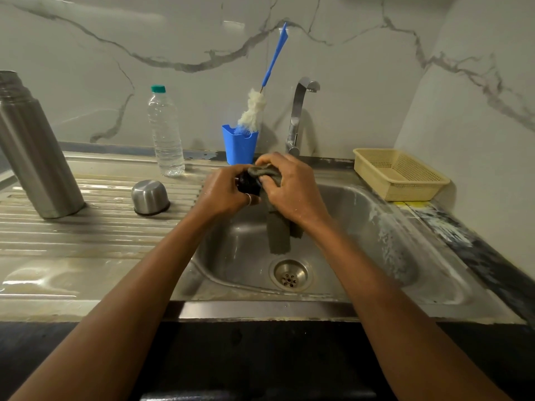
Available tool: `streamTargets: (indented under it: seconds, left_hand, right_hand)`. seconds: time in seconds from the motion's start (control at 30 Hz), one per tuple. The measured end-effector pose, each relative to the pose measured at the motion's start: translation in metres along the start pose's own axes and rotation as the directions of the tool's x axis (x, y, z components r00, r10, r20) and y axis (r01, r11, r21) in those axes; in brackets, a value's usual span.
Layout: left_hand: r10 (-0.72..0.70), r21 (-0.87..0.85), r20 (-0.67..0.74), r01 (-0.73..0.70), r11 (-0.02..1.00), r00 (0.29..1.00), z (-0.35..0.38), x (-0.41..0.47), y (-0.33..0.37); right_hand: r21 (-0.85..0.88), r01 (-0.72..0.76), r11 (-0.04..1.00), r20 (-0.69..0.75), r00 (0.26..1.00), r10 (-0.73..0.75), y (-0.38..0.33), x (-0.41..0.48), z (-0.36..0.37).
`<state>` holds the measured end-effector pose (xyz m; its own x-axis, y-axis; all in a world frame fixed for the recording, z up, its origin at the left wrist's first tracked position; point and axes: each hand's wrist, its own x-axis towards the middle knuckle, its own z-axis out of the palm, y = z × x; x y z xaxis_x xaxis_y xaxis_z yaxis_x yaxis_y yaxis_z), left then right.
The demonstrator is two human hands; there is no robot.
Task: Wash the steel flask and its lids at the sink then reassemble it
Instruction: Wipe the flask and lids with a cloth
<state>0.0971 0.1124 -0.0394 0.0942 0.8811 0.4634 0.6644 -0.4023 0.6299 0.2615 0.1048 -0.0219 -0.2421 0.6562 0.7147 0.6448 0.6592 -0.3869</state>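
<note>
The left hand (pixel 223 192) curls around a small dark lid (pixel 246 182) and holds it over the sink (pixel 362 204), likely so that drips fall into the basin. The right hand (pixel 292 189) meets it from the opposite side. It pinches a grey cloth (pixel 278 230) and presses it onto the lid, apparently to scrub it, while the cloth's loose end hangs below both hands. Well out to the left of the left hand, the steel flask (pixel 34 151) stands upright on the ribbed worktop (pixel 86 241) with its threaded neck bare. The steel cap (pixel 150 196) sits mouth-down between flask and hand, probably to drain. Just beyond the hands rises the tap (pixel 298 111), and no stream shows from it.
</note>
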Motion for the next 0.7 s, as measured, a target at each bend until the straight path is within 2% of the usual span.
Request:
streamTargets:
  seconds: [0.13, 0.2, 0.3, 0.4, 0.43, 0.47, 0.5, 0.57, 0.63, 0.7]
  left_hand:
    - [0.0, 0.093, 0.001, 0.0, 0.996, 1.0, -0.002, 0.0, -0.001]
    - [0.025, 0.139, 0.006, -0.026, 0.99, 1.0, -0.002, -0.002, -0.001]
    - [0.102, 0.188, 0.017, -0.104, 0.977, 0.995, -0.002, -0.005, 0.001]
    - [0.204, 0.239, 0.056, -0.211, 0.948, 0.977, 0.001, -0.006, 0.002]
    - [0.219, 0.25, 0.071, -0.23, 0.94, 0.973, 0.002, -0.007, 0.002]
    - [0.224, 0.255, 0.08, -0.237, 0.937, 0.971, 0.002, -0.006, 0.003]
    - [0.22, 0.254, 0.083, -0.235, 0.938, 0.972, 0.001, -0.006, 0.004]
    - [0.189, 0.244, 0.079, -0.203, 0.948, 0.979, -0.001, -0.004, 0.006]
    - [0.14, 0.219, 0.079, -0.154, 0.963, 0.987, -0.005, -0.003, 0.004]
    - [0.1, 0.206, 0.08, -0.115, 0.972, 0.992, -0.008, -0.003, -0.001]
  right_hand:
    - [-0.013, 0.1, 0.995, 0.043, 0.994, -0.099, 0.0, -0.004, 0.009]
    - [-0.043, 0.101, 0.994, 0.047, 0.994, -0.099, 0.001, -0.005, 0.014]
    - [-0.016, -0.078, 0.997, 0.029, 0.997, 0.078, -0.002, 0.001, 0.015]
    - [0.076, -0.39, 0.917, 0.117, 0.917, 0.381, 0.002, 0.011, 0.009]
    - [0.096, -0.452, 0.887, 0.143, 0.888, 0.437, 0.004, 0.011, 0.006]
    - [0.08, -0.453, 0.888, 0.144, 0.887, 0.439, 0.006, 0.009, 0.005]
    - [0.037, -0.383, 0.923, 0.119, 0.919, 0.376, 0.006, 0.006, 0.004]
    - [-0.058, -0.11, 0.992, 0.079, 0.99, 0.114, 0.006, -0.004, 0.007]
    - [-0.115, 0.139, 0.983, 0.121, 0.985, -0.125, 0.009, -0.009, 0.012]
    - [-0.164, 0.291, 0.943, 0.159, 0.951, -0.266, 0.012, -0.009, 0.015]
